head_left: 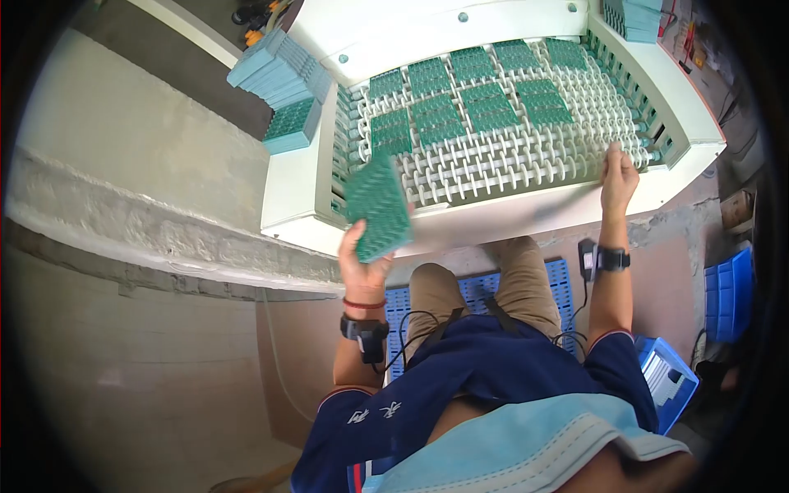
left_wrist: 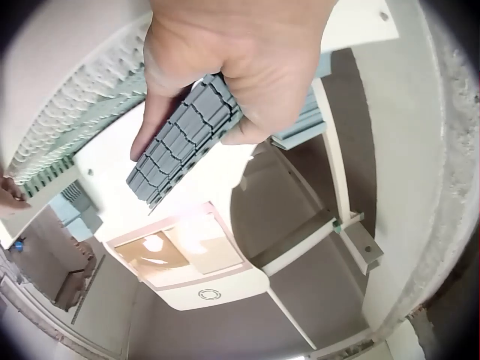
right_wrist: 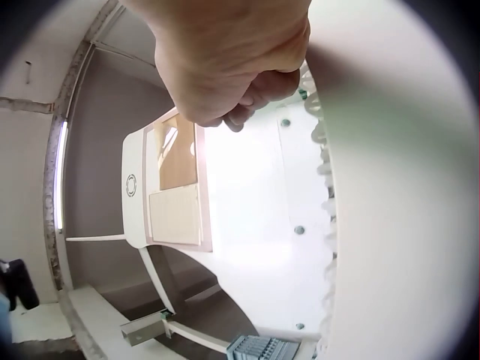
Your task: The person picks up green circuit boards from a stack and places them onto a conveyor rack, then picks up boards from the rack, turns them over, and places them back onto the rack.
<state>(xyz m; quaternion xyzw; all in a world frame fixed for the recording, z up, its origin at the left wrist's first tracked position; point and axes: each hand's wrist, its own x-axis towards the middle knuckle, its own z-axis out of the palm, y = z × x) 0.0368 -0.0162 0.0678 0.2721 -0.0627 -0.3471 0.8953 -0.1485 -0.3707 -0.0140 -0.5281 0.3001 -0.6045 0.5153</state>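
In the head view my left hand (head_left: 362,259) grips a stack of square green panels (head_left: 380,209) with a ridged surface, partly over the machine's front left edge. The left wrist view shows the layered edge of this stack (left_wrist: 184,142) between thumb and fingers. My right hand (head_left: 618,179), fingers curled, is at the front right edge of the roller bed (head_left: 493,168), with nothing visible in it. From the right wrist, that hand (right_wrist: 232,67) appears from behind, fingertips folded in. Several green panels (head_left: 440,119) lie in two rows on the white rollers.
Stacks of bluish panels (head_left: 275,70) stand on the machine's left side, with a green-topped stack (head_left: 292,123) by them. Another stack (head_left: 633,18) is at the back right. White side walls (head_left: 300,185) frame the rollers. Blue crates (head_left: 727,294) are at the right.
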